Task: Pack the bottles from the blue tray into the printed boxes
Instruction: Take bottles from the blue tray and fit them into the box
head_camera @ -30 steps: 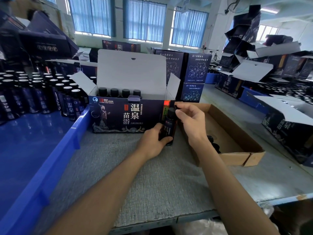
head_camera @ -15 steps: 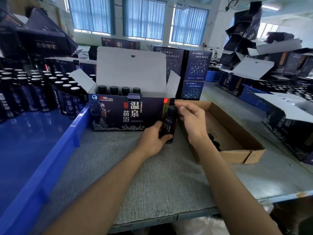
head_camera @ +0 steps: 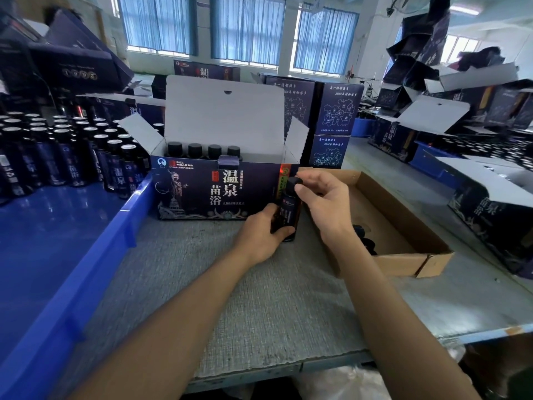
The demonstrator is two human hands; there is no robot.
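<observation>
Nearest, the left hand (head_camera: 259, 235) is gripping the base of a small dark black-capped bottle (head_camera: 288, 210), which is standing upright on the grey felt-covered table (head_camera: 259, 313). The right hand (head_camera: 323, 203) is pinching its cap. Just behind and leftward, the open navy printed cardboard box (head_camera: 202, 192) is sitting.

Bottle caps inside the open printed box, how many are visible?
4 caps in one row inside the box: far left, second, third, far right. Others may be hidden behind its front wall.
</observation>
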